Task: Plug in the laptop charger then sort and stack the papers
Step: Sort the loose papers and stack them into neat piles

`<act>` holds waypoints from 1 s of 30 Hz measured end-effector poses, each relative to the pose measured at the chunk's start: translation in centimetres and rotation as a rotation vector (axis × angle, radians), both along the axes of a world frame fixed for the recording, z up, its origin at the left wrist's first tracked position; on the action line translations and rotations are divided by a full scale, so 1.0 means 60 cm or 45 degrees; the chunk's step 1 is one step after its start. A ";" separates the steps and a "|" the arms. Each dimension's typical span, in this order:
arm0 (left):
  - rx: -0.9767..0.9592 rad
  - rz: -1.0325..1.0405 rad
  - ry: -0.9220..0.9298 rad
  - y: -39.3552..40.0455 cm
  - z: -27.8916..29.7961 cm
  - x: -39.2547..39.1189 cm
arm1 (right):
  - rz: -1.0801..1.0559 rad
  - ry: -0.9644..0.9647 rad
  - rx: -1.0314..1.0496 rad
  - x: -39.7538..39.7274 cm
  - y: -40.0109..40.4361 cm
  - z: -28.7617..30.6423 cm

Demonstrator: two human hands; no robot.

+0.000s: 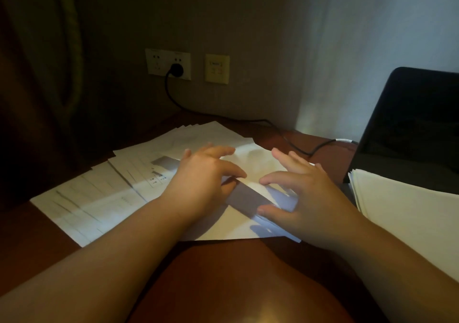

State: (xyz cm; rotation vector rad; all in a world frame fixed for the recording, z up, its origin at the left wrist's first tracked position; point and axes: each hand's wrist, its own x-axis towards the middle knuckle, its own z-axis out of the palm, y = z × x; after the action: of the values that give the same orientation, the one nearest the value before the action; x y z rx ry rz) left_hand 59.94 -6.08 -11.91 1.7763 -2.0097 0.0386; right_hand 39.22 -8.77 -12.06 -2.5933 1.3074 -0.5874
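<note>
Several loose printed papers lie fanned across the brown desk. My left hand rests on them with spread fingers, its thumb touching a sheet with a grey band. My right hand hovers or presses over the same sheet, fingers spread, thumb on the band's near end. A neat white paper stack sits at the right. The black charger plug is in the white wall socket, and its cable runs along the desk toward the black laptop.
A beige wall plate sits right of the socket. A dark curtain hangs at the left. The laptop's lid stands up at the right edge, behind the paper stack.
</note>
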 end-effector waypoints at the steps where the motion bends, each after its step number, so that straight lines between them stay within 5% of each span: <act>1: 0.012 0.023 0.001 -0.001 0.000 0.001 | -0.013 0.032 0.000 0.001 -0.002 -0.001; 9: -0.059 0.016 0.002 -0.005 -0.008 0.004 | -0.081 -0.148 0.004 0.004 -0.003 -0.008; 22: 0.087 0.135 -0.069 -0.009 0.001 -0.006 | -0.161 0.047 0.015 0.007 -0.004 0.005; 28: -0.323 -0.025 -0.079 0.006 -0.002 -0.008 | -0.171 -0.161 0.000 -0.008 -0.008 -0.010; 30: -0.259 -0.212 -0.048 0.014 -0.002 -0.012 | -0.170 -0.186 -0.086 -0.008 -0.012 -0.012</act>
State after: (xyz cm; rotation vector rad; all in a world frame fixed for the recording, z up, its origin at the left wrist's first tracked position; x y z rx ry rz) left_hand 59.23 -5.24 -12.02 1.4902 -2.0917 0.2180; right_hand 38.77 -9.46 -12.80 -2.4747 1.4429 -0.8405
